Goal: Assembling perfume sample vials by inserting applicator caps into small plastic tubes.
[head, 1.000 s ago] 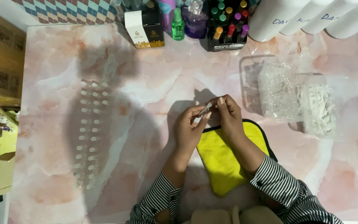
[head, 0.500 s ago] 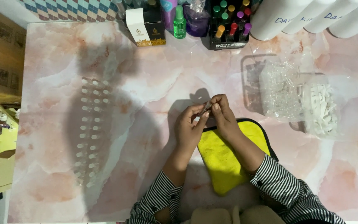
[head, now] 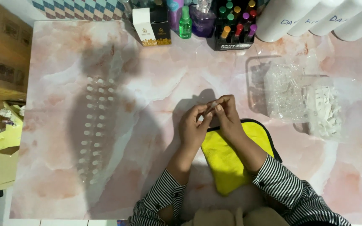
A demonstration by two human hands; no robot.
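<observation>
Marble-patterned counter (head: 147,83), pink and white, viewed from above. Left hand (head: 193,127) and right hand (head: 227,115) — met fingertip to fingertip just beyond the far edge of the yellow cloth (head: 231,155), both pinched narrow on one small clear vial (head: 211,104). Compared with a second ago, the hands have drawn slightly closer and the right fingers now curl over the vial's end; the item has not left the grip, so the same piece appears to remain in work. Left half of the counter: clear vials in three long rows (head: 93,129), standing apart from the hands. Right side: clear tray of loose clear parts (head: 281,92) and a heap of white caps (head: 323,111). Far edge: small coloured bottles (head: 235,21), a white-and-black box (head: 151,27), white cylinders (head: 290,16).
</observation>
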